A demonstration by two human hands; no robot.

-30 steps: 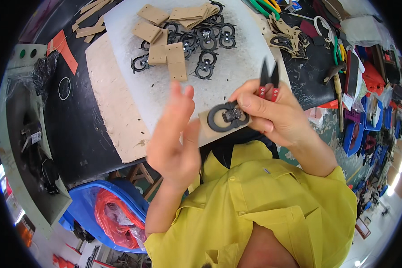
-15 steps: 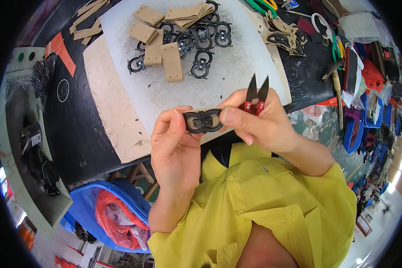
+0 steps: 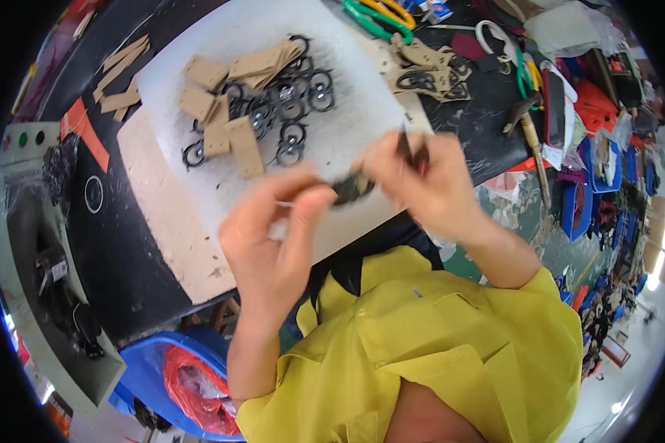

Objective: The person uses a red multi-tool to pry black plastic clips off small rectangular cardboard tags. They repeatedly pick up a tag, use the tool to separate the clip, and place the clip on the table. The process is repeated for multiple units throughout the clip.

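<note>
Currently holding a dark oval buckle piece [image 3: 353,188] between both hands, just above the near part of a white board [image 3: 362,122]. Clasping red-handled snips [image 3: 422,160] inside the right hand [image 3: 428,181], with blades pointing away from the body. Reaching toward the right end of the buckle piece with the fingers of the same hand. Bringing the thumb and fingers of the left hand [image 3: 262,225] close together at the left end of the buckle piece. Blurring heavily at both ends; not being able to tell firm pinch from light contact there.

Showing, beyond the hands on the white board, a loose heap of tan leather pieces [image 3: 244,146] lying partly over black buckles [image 3: 320,91]. Extending under the white board, a beige sheet [image 3: 174,221] on a black table [image 3: 122,258]. Displaying tan strips [image 3: 120,102], an orange-red strip [image 3: 89,138] and a thin white ring at the left of the table. Presenting, on the right, tan-and-black pieces [image 3: 423,78] and a hammer with wooden handle [image 3: 537,151]. Standing below the table's left part, a blue bin [image 3: 140,369] containing a red plastic bag [image 3: 188,384].
</note>
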